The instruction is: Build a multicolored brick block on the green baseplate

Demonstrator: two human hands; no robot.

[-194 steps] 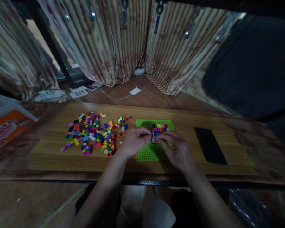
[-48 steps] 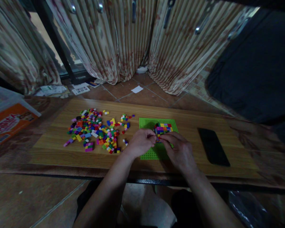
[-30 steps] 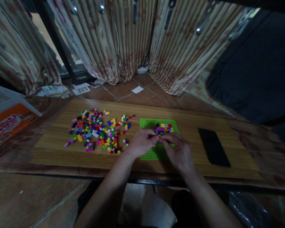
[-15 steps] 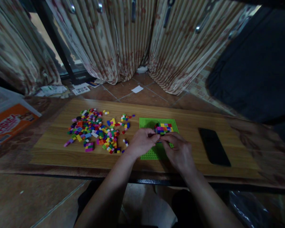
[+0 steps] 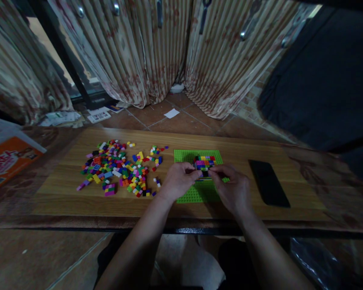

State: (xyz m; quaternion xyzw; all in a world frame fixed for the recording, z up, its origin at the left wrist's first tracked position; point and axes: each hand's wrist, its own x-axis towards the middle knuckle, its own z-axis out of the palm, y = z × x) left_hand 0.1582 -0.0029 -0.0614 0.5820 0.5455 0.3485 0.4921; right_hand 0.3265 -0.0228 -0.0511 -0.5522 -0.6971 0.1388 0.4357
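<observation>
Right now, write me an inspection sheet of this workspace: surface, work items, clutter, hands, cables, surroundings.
Surface: wood-grain tabletop, bearing the items below.
Work items: multicoloured brick build over the green baseplate; whether attached, cannot tell. Loose bricks spread to the left.
Clutter: dark flat slab, right of the baseplate.
Hands: left hand and right hand at the build's near side; grip details too small to tell.
Cables: nothing seen.
Surroundings: striped curtains beyond, white paper on the floor, orange-labelled box at left.
</observation>
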